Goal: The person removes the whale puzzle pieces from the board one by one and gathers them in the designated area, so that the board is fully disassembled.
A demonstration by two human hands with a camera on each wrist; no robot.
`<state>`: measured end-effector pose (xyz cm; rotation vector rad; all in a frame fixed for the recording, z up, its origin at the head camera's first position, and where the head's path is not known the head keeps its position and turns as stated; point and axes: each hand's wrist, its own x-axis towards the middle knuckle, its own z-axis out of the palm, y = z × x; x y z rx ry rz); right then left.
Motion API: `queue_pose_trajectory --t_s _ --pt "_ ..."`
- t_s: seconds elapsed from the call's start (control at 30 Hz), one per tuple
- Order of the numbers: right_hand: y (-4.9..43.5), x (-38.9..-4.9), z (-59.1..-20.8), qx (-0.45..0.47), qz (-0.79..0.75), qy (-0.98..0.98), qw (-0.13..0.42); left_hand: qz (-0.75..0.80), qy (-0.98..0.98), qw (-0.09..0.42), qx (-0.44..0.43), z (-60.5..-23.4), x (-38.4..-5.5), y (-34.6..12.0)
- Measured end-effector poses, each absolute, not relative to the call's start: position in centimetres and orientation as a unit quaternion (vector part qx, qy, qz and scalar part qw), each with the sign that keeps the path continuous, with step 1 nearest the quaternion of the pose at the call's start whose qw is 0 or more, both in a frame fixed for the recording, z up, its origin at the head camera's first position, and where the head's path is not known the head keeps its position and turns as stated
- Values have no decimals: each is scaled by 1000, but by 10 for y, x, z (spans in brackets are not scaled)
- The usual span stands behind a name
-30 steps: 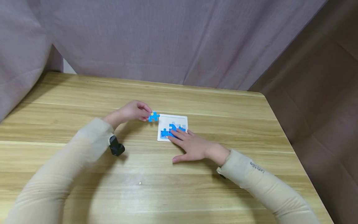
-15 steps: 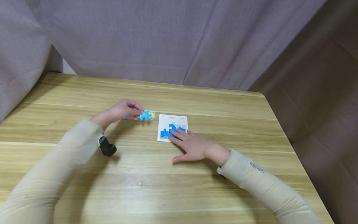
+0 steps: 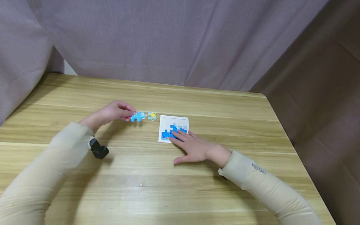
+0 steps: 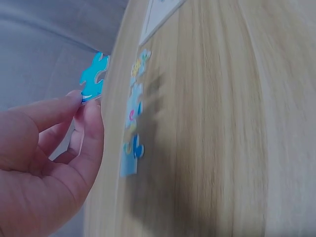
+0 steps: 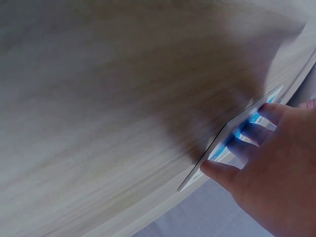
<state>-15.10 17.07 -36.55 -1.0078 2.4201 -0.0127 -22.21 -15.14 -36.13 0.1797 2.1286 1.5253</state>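
Observation:
My left hand (image 3: 113, 112) pinches a light-blue jigsaw piece (image 4: 94, 76) between thumb and fingers, raised off the table. Below it, in the left wrist view, lie a sun piece (image 4: 137, 67), a pale-blue piece with a pink mark (image 4: 132, 106) and another blue piece (image 4: 130, 158). The head view shows the sun piece to the right of the held one. A white puzzle tray (image 3: 160, 128) lies farther right, with blue pieces (image 3: 165, 134) in its lower part. My right hand (image 3: 197, 148) rests its spread, fairly straight fingers on the tray's lower right, covering some pieces.
The wooden table (image 3: 157, 193) ends at a grey curtain (image 3: 135, 40) behind and a darker one (image 3: 323, 84) at the right. A black wrist camera (image 3: 99, 149) hangs under the left cuff. A tiny pale speck (image 3: 141, 184) lies near the front.
My left hand has moved left, away from the tray, with the blue piece, uncovering the sun piece on the table. The right hand and tray stay in place.

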Motion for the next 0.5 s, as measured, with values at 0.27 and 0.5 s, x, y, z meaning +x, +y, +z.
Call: queue_pose_trajectory --t_s 0.27,0.5 --pt "171 -151 -366 -375 -8 892 253 563 782 260 67 -366 -219 -165" --pt "170 -151 -366 -374 -9 892 253 564 779 270 37 -369 -215 -173"
